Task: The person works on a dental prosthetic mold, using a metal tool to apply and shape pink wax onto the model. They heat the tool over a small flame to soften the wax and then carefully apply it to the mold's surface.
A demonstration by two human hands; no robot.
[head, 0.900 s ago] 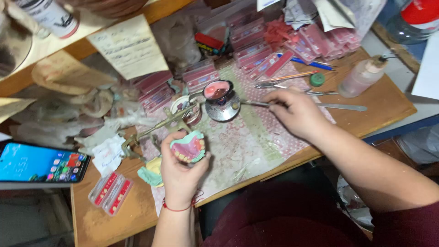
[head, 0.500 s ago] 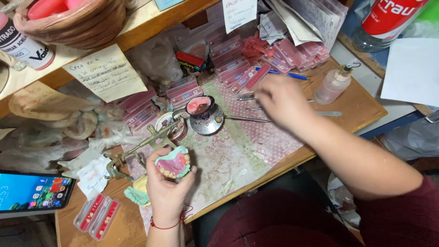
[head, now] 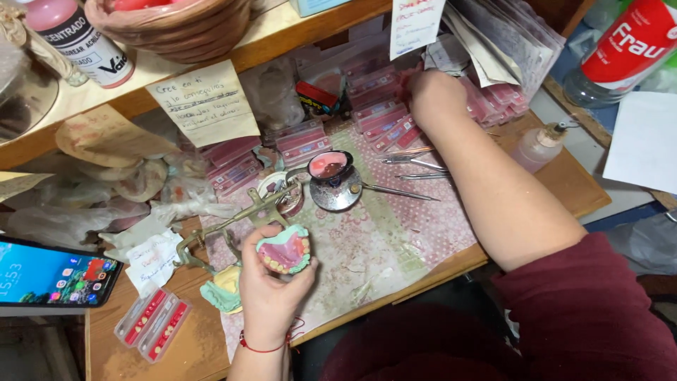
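The left hand (head: pixel 271 296) sits at about seven o'clock on the tabletop (head: pixel 564 187), its grip closed around a denture model (head: pixel 284 252), pink wax with a row of teeth, held just above the patterned mat (head: pixel 395 240). The right hand (head: pixel 434 95) reaches far out to about one o'clock, into the stacked pink tooth cards (head: pixel 384 120) beneath the shelf (head: pixel 282 32); its fingers are buried among the cards, so I cannot tell whether that grip is wide, narrow or holding anything.

Risks, as I judge them: the right forearm passes directly over the metal instruments (head: pixel 409 164) and close beside the small dish of pink material (head: pixel 329 167), so a low sweep could knock the dish over or scatter the tools. The model is pinched by fingertips only, and a slip would drop it onto the brass articulator (head: pixel 240 220) just at its eleven o'clock. Tugging one card could bring the loose stack down.

Counts: one denture model in hand, one greenish cast (head: pixel 220 293) beside the wrist, one dish, one articulator, about four slim instruments, two tooth cards (head: pixel 151 323) at eight o'clock, one phone (head: pixel 53 274) at nine o'clock, one dropper bottle (head: pixel 539 144) at three o'clock. The stacked cards are too many to count exactly.
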